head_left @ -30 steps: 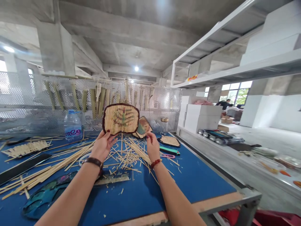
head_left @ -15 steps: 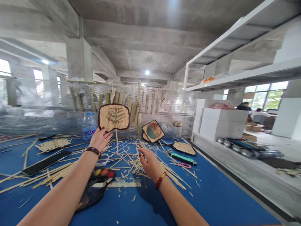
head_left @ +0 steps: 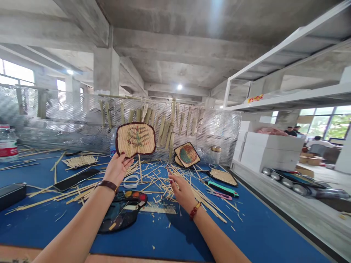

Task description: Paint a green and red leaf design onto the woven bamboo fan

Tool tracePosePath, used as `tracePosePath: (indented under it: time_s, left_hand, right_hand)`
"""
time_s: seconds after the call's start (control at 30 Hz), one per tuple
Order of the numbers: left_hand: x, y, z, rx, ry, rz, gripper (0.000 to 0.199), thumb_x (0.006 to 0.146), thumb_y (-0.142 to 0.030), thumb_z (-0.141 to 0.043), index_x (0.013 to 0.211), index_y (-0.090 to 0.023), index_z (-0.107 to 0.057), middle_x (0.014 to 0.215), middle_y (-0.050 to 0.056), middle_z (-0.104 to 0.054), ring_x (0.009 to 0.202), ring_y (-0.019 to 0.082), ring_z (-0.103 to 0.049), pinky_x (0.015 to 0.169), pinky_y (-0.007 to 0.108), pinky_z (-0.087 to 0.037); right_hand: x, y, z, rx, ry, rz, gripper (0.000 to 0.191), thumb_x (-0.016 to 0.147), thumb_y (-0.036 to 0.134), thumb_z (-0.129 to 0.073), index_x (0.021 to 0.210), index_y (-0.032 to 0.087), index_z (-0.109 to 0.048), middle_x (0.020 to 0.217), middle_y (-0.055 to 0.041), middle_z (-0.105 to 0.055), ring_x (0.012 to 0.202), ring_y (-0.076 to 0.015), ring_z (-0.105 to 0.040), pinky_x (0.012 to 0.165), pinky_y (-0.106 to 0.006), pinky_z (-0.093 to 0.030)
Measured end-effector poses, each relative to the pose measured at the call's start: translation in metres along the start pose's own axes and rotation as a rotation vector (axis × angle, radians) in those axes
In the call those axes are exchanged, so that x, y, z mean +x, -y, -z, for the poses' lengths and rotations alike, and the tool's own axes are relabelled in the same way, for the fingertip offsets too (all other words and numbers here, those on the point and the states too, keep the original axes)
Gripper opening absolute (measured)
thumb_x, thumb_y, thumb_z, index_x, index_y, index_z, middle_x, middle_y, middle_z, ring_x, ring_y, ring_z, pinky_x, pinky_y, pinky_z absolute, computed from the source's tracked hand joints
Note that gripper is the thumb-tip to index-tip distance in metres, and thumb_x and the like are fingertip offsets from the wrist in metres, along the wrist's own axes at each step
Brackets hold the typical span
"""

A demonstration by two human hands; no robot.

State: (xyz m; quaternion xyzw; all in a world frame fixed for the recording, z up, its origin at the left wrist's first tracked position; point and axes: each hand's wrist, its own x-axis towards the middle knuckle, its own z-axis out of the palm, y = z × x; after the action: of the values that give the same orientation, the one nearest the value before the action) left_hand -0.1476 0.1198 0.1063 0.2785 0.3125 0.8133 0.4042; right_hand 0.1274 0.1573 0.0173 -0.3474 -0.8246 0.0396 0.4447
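My left hand (head_left: 117, 170) grips the lower edge of a woven bamboo fan (head_left: 135, 139), which has a dark red border and a painted plant design. The fan stands upright, with its thin handle (head_left: 140, 168) hanging down beside my hand. My right hand (head_left: 182, 191) is open and holds nothing, just above a scattered heap of bamboo strips (head_left: 189, 193). A paint palette (head_left: 123, 211) lies below my left wrist. Behind the fan, a painted round-patterned fan (head_left: 187, 155) leans at the table's far side.
The blue worktable (head_left: 246, 233) also holds a phone (head_left: 75, 179), a white ring (head_left: 131, 181), a woven piece (head_left: 223, 177), a green knife (head_left: 222, 189) and pink scissors (head_left: 219, 194). A perforated metal screen (head_left: 219, 138) stands behind. White boxes (head_left: 271, 151) stand right, with people (head_left: 318, 145) far off.
My right hand has come off the fan and lowered toward the bamboo strips. My left hand alone holds the fan. The view has swung left, bringing more of the table's left side in.
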Motion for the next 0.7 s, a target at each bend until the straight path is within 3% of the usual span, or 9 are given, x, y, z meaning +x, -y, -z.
tracePosePath:
  time_s: [0.17, 0.4, 0.7]
  left_hand:
    - [0.003, -0.009, 0.013, -0.014, -0.041, -0.018, 0.021, 0.088, -0.007, -0.049, 0.096, -0.021, -0.062, 0.095, 0.006, -0.073, 0.076, 0.016, -0.073, 0.080, 0.034, -0.057]
    - [0.006, -0.025, 0.035, 0.008, -0.073, -0.022, 0.025, 0.088, -0.005, -0.047, 0.100, -0.021, -0.062, 0.091, 0.005, -0.073, 0.074, 0.016, -0.073, 0.076, 0.032, -0.058]
    - [-0.003, -0.027, 0.036, -0.011, -0.056, -0.022, 0.020, 0.088, -0.006, -0.048, 0.094, -0.020, -0.062, 0.089, 0.005, -0.073, 0.077, 0.016, -0.073, 0.074, 0.031, -0.059]
  right_hand:
    - [0.002, 0.020, 0.000, 0.001, 0.057, 0.047, 0.031, 0.095, 0.026, -0.044, 0.116, 0.021, -0.067, 0.113, -0.0092, -0.070, 0.106, -0.0226, -0.064, 0.094, -0.041, -0.050]
    - [0.010, 0.065, -0.025, -0.085, 0.241, 0.169, 0.028, 0.091, 0.022, -0.053, 0.116, 0.021, -0.067, 0.107, -0.0082, -0.072, 0.101, -0.0234, -0.064, 0.093, -0.038, -0.050]
    - [0.005, 0.056, -0.040, -0.073, 0.227, 0.171, 0.029, 0.089, 0.018, -0.053, 0.115, 0.021, -0.067, 0.108, -0.0083, -0.071, 0.101, -0.0213, -0.065, 0.092, -0.035, -0.050]
